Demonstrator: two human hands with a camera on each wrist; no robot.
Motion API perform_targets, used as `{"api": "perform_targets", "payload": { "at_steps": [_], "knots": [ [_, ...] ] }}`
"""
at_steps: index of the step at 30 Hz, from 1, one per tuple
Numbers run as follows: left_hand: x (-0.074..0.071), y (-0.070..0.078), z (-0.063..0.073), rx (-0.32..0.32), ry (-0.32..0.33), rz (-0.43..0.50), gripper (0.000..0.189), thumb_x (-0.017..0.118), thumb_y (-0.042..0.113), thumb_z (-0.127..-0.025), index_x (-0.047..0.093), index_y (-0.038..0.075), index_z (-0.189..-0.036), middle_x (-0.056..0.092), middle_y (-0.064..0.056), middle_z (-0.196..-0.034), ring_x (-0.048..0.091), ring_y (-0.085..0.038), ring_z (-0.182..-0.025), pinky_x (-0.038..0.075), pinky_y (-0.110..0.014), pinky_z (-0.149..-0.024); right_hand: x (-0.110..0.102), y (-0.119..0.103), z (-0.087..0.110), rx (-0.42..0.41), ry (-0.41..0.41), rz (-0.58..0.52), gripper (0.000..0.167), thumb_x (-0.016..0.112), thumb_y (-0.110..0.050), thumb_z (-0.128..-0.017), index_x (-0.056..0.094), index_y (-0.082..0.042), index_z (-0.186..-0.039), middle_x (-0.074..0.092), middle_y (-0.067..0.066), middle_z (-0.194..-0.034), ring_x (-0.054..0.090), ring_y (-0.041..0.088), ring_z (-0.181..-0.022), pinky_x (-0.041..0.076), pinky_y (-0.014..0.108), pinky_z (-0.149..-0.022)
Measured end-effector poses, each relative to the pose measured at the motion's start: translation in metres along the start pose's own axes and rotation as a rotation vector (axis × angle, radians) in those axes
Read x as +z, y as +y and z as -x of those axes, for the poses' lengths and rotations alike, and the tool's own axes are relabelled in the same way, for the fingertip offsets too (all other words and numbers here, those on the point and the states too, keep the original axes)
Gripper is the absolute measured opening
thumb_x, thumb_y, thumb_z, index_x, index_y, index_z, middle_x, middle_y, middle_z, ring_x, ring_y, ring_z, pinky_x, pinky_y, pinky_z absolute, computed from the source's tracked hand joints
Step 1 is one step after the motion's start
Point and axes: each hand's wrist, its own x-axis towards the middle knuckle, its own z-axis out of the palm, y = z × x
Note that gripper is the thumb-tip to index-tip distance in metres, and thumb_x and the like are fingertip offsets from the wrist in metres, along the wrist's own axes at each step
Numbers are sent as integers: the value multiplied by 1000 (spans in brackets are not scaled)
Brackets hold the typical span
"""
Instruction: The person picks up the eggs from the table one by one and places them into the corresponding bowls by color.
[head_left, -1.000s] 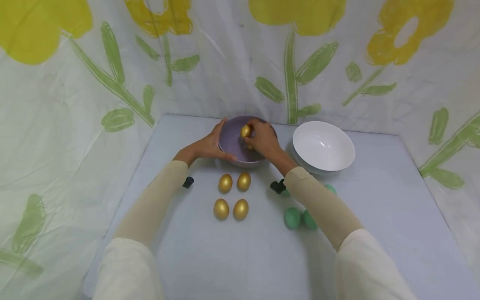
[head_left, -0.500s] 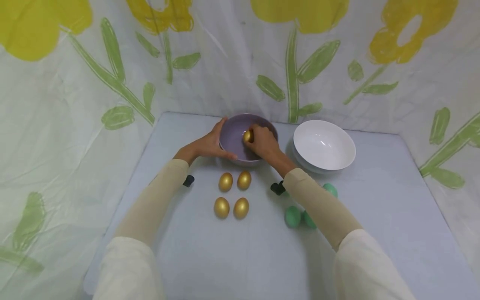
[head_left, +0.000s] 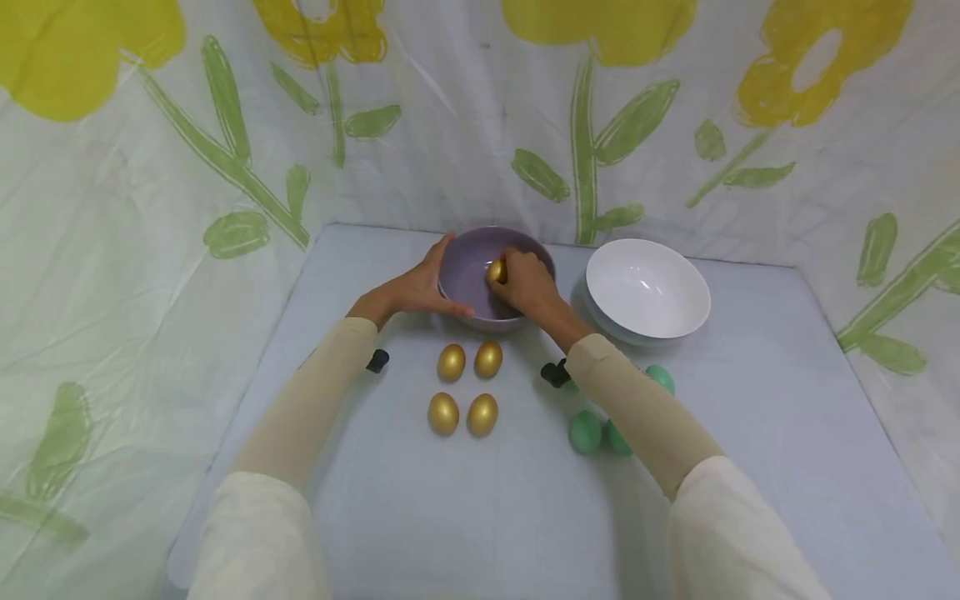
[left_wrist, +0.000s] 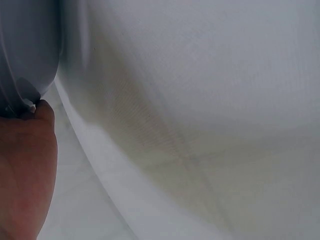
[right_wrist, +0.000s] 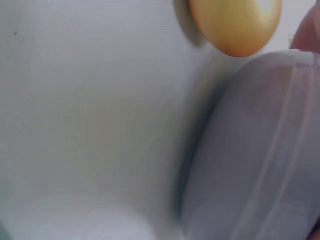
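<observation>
Gold egg: inside the purple bowl (head_left: pixel 465 282), pinched between thumb and fingers of our right hand (head_left: pixel 529 282); we see part of the egg (head_left: pixel 496 272).
Left hand: at (head_left: pixel 417 290) on bowl's left side, thumb and fingers spread apart against it.
Purple bowl: near tabletop's far edge, left of middle.
Four gold eggs: two by two (head_left: pixel 488 359), nearer the near edge than the bowl.
White bowl: far edge, right (head_left: pixel 648 287).
Green eggs: below white bowl (head_left: pixel 586 432), partly behind our right sleeve (head_left: pixel 637 404).
Tabletop: pale, smooth (head_left: pixel 405 508).
Room: white sheet, painted yellow flowers (head_left: pixel 457 158).
</observation>
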Motion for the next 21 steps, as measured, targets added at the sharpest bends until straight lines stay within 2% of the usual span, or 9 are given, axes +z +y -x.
{"api": "perform_targets", "payload": {
  "at_steps": [5,9,15,21],
  "knots": [
    [0,0,0,2,-2,-5,149,95,58,-71,-14,32,-169,-3,-3,-177,15,-26,-159,24,-54,-127,-12,-2,1,-27,16,-7,60,81,-28,-95,58,2,-142,72,20,-122,70,30,-102,58,45,-87],
    [1,-1,1,-5,1,-1,150,96,58,-71,-15,33,-169,-4,-2,-177,15,-26,-159,23,-54,-127,-26,-7,8,-75,26,-60,63,78,-26,-96,55,2,-148,69,20,-132,67,29,-105,56,45,-93],
    [2,-1,0,-2,-10,1,151,95,61,-70,-15,29,-169,-4,-1,-177,16,-25,-159,23,-54,-127,-55,-20,34,-128,56,-131,60,74,-27,-100,54,-4,-152,67,18,-139,66,33,-123,56,47,-99],
    [-2,-1,-1,8,0,0,151,95,61,-70,-14,28,-169,-3,-1,-176,16,-24,-158,22,-52,-127,-74,-34,65,-227,100,-168,66,79,-36,-97,56,-5,-151,66,14,-143,66,30,-125,54,42,-102]
  ]
}}
